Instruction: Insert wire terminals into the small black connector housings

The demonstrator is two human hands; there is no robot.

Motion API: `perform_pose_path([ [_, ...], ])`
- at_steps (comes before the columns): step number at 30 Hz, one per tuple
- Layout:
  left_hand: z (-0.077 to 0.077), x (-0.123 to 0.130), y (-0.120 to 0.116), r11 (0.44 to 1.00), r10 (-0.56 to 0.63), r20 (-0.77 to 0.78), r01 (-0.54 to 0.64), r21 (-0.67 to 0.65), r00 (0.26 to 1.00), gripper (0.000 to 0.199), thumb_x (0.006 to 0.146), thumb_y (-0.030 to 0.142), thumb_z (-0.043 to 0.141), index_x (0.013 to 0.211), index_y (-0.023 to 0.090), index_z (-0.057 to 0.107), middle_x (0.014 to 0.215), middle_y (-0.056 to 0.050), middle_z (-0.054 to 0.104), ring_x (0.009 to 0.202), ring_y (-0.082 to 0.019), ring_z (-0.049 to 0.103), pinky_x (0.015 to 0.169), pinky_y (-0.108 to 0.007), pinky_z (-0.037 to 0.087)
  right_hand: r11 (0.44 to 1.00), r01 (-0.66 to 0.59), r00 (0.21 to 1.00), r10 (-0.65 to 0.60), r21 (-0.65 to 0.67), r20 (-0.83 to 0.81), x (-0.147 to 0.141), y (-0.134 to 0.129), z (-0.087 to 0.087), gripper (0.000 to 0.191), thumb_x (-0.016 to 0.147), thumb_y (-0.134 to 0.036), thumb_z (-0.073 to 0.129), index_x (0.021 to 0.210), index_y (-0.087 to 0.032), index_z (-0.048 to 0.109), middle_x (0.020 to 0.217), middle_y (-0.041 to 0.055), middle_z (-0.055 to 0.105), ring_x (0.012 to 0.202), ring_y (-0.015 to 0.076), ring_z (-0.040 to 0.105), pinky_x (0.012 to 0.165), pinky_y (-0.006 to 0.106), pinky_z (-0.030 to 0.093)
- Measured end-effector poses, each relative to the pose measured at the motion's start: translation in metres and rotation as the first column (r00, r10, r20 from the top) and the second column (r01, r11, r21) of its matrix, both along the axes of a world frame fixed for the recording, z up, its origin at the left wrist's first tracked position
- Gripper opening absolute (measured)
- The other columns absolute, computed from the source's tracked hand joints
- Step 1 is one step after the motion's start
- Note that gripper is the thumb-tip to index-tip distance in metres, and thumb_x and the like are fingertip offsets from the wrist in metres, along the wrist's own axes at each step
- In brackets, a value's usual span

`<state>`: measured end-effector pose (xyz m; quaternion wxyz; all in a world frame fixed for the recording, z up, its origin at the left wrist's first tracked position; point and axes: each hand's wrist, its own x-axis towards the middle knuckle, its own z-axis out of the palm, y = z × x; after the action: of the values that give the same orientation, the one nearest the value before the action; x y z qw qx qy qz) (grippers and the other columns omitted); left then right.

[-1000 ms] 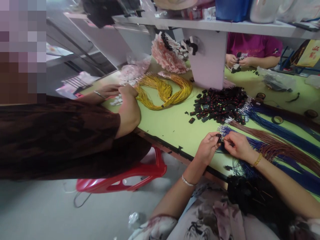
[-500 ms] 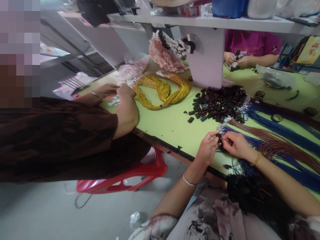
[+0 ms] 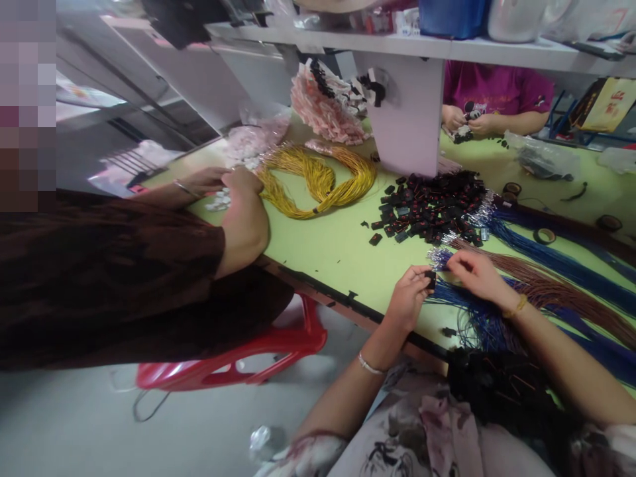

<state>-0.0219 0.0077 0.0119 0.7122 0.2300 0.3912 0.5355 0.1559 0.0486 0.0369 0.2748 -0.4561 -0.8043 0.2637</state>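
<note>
My left hand (image 3: pixel 408 295) pinches a small black connector housing (image 3: pixel 431 279) between thumb and fingers, just above the table's near edge. To its right, my right hand (image 3: pixel 474 275) has its thumb and forefinger drawn together at the metal-tipped ends of a bundle of purple-blue wires (image 3: pixel 438 257). Whatever lies between those fingertips is too small to make out. Behind both hands spreads a heap of black connector housings (image 3: pixel 432 202). Brown wires (image 3: pixel 541 278) and blue wires (image 3: pixel 527 242) run off to the right, their tips toward the heap.
A co-worker's arm (image 3: pixel 243 225) reaches over the table at left, by yellow wires (image 3: pixel 318 185). Another person in a purple shirt (image 3: pixel 497 89) works opposite. A shelf (image 3: pixel 328 41) and its upright panel (image 3: pixel 407 112) stand ahead. Tape rolls (image 3: pixel 544 236) lie right; a red stool (image 3: pixel 278 344) stands left.
My right hand has moved from the connector housing up to the wire tips, away from my left hand. My left hand still holds the housing. The view has shifted slightly.
</note>
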Motion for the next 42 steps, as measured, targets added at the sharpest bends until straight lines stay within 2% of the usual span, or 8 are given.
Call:
perform_pose_path([
  [3, -0.001, -0.002, 0.005, 1.000, -0.013, 0.005, 0.013, 0.000, 1.000, 0.024, 0.065, 0.013, 0.066, 0.088, 0.013, 0.062, 0.076, -0.002, 0.060, 0.068, -0.010, 0.054, 0.062, -0.021, 0.042, 0.974, 0.218, 0.936, -0.227, 0.064, 0.270, 0.020, 0.018, -0.007, 0.003, 0.076, -0.020, 0.059, 0.078, -0.019, 0.061, 0.072, 0.0020, 0.061, 0.061, 0.0132, 0.049, 0.055, 0.023, 0.030],
  [5, -0.001, -0.002, 0.006, 1.000, -0.026, 0.011, 0.026, -0.011, 1.000, 0.023, 0.065, 0.013, 0.066, 0.088, 0.013, 0.062, 0.077, -0.002, 0.060, 0.067, -0.010, 0.055, 0.062, -0.022, 0.042, 0.973, 0.227, 0.906, -0.230, 0.051, 0.355, 0.029, 0.025, -0.013, 0.002, 0.075, -0.021, 0.061, 0.075, -0.019, 0.061, 0.072, 0.0021, 0.061, 0.060, 0.0135, 0.049, 0.054, 0.024, 0.028],
  [9, -0.001, -0.001, 0.007, 0.999, -0.040, 0.026, 0.041, -0.020, 0.999, 0.022, 0.067, 0.014, 0.066, 0.089, 0.013, 0.062, 0.078, -0.003, 0.061, 0.068, -0.010, 0.055, 0.062, -0.022, 0.043, 0.988, 0.152, 0.938, -0.146, 0.005, 0.314, 0.035, 0.025, -0.016, 0.013, 0.082, -0.021, 0.051, 0.071, -0.019, 0.057, 0.069, 0.0006, 0.060, 0.062, 0.0136, 0.050, 0.056, 0.024, 0.030],
  [14, 0.000, -0.001, 0.007, 0.999, -0.032, 0.031, 0.033, -0.014, 0.999, 0.022, 0.066, 0.013, 0.066, 0.088, 0.013, 0.063, 0.080, -0.003, 0.061, 0.069, -0.010, 0.055, 0.062, -0.022, 0.043, 0.974, 0.182, 0.905, -0.219, 0.135, 0.365, 0.036, 0.022, -0.006, 0.013, 0.081, -0.021, 0.052, 0.069, -0.019, 0.055, 0.068, 0.0029, 0.057, 0.059, 0.0145, 0.046, 0.054, 0.025, 0.027],
  [20, 0.003, 0.005, 0.007, 0.998, -0.050, 0.069, 0.052, -0.025, 0.996, 0.023, 0.067, 0.013, 0.067, 0.089, 0.013, 0.063, 0.080, -0.003, 0.059, 0.070, -0.010, 0.055, 0.063, -0.022, 0.043, 0.986, 0.157, 0.979, -0.147, -0.063, 0.144, 0.022, 0.027, 0.002, 0.012, 0.081, -0.025, 0.050, 0.071, -0.018, 0.053, 0.062, -0.0009, 0.057, 0.054, 0.0119, 0.046, 0.053, 0.023, 0.031],
  [28, 0.002, 0.010, 0.008, 0.997, -0.049, 0.189, 0.060, -0.055, 0.981, 0.023, 0.070, 0.012, 0.065, 0.093, 0.015, 0.061, 0.086, -0.004, 0.059, 0.074, -0.011, 0.055, 0.067, -0.023, 0.044, 0.988, 0.036, 0.989, -0.057, -0.148, -0.139, -0.005, 0.008, 0.015, 0.010, 0.077, -0.023, 0.053, 0.069, -0.017, 0.055, 0.059, -0.0033, 0.051, 0.054, 0.0091, 0.042, 0.051, 0.021, 0.033],
  [32, -0.002, 0.012, 0.009, 0.994, -0.071, 0.243, 0.090, -0.064, 0.967, 0.023, 0.072, 0.011, 0.063, 0.095, 0.015, 0.062, 0.087, -0.005, 0.060, 0.076, -0.011, 0.056, 0.070, -0.024, 0.044, 0.990, 0.001, 0.988, -0.023, -0.139, -0.154, -0.003, -0.010, 0.014, 0.005, 0.074, -0.018, 0.053, 0.069, -0.017, 0.054, 0.057, -0.0046, 0.048, 0.052, 0.0084, 0.039, 0.050, 0.020, 0.032],
  [42, -0.005, 0.014, 0.008, 0.989, -0.103, 0.257, 0.125, -0.073, 0.961, 0.022, 0.074, 0.009, 0.061, 0.095, 0.014, 0.064, 0.085, -0.005, 0.061, 0.075, -0.011, 0.057, 0.067, -0.022, 0.044, 0.996, 0.002, 1.000, -0.004, 0.089, 0.022, -0.004, -0.022, 0.012, 0.008, 0.072, -0.014, 0.054, 0.067, -0.018, 0.050, 0.061, -0.0025, 0.050, 0.055, 0.0101, 0.042, 0.054, 0.022, 0.030],
])
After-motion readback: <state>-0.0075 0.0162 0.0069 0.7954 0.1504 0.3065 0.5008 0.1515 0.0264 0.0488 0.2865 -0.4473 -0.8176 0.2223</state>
